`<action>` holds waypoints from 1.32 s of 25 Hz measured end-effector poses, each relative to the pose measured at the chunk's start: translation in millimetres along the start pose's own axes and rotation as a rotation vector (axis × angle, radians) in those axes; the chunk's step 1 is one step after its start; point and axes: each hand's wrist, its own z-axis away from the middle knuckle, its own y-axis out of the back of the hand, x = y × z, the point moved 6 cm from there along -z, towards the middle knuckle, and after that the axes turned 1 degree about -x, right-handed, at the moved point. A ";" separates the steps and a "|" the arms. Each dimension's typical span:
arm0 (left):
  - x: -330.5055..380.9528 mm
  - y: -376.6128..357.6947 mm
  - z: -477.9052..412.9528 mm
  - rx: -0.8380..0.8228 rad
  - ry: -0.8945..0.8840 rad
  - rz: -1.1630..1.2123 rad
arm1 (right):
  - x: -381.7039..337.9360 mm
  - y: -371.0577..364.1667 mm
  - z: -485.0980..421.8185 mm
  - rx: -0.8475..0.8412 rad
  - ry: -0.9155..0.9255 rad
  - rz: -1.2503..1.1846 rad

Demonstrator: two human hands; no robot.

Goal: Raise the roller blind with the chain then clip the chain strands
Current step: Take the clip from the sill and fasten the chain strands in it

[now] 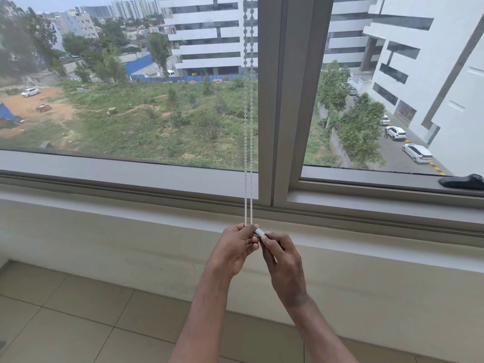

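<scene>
Hands meet low in front of the sill: the left hand [237, 244] pinches the 2 strands of the chain [248, 153] together at their lower end, while the right hand [281, 255] is closed on a small white clip [260, 233] pressed against them. Light, limp and beaded, the chain will likely slip or swing unless held taut just above the clip. It hangs beside the grey window frame [277, 100]; a dark handle [462, 181] sits well apart, nothing blocking.
</scene>
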 end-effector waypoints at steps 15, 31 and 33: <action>5.7 2.2 -10.6 0.070 -0.247 -0.239 | 24.3 -11.3 -4.2 -0.014 -0.340 -0.306; -9.5 3.5 -18.5 0.209 -0.384 -0.174 | 53.3 -27.0 -20.6 -0.069 -0.581 -0.308; -10.9 4.5 -24.1 0.211 -0.330 -0.099 | 53.5 -31.0 -24.2 -0.103 -0.566 -0.350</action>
